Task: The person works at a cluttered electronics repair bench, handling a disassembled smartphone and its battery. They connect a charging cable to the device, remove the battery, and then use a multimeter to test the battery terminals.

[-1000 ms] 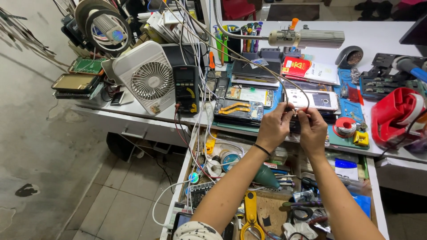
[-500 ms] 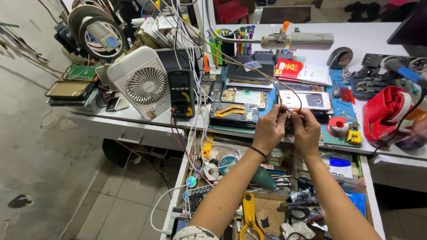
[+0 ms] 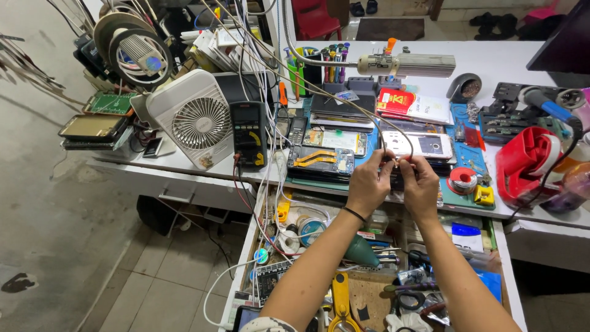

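Note:
My left hand (image 3: 367,184) and my right hand (image 3: 420,184) are raised together over the front edge of the white workbench (image 3: 184,166). Both pinch the end of a thin cable (image 3: 344,101) that loops up toward the back of the bench. The small plug at the cable's end sits between my fingertips and is mostly hidden. A black band circles my left wrist. Just beyond my hands lie an opened phone with its board exposed (image 3: 320,161) and a white phone lying back up (image 3: 424,145).
A white fan (image 3: 195,120) and a black multimeter (image 3: 249,132) stand at left. A solder spool (image 3: 462,181), red tape dispenser (image 3: 528,161) and red booklet (image 3: 398,101) lie right. An open drawer (image 3: 319,258) of tools sits under my arms. A gooseneck lamp (image 3: 405,64) hangs above.
My hands stay together on the cable end, with only small finger shifts. The view has drifted slightly, so the bench sits a little differently in frame.

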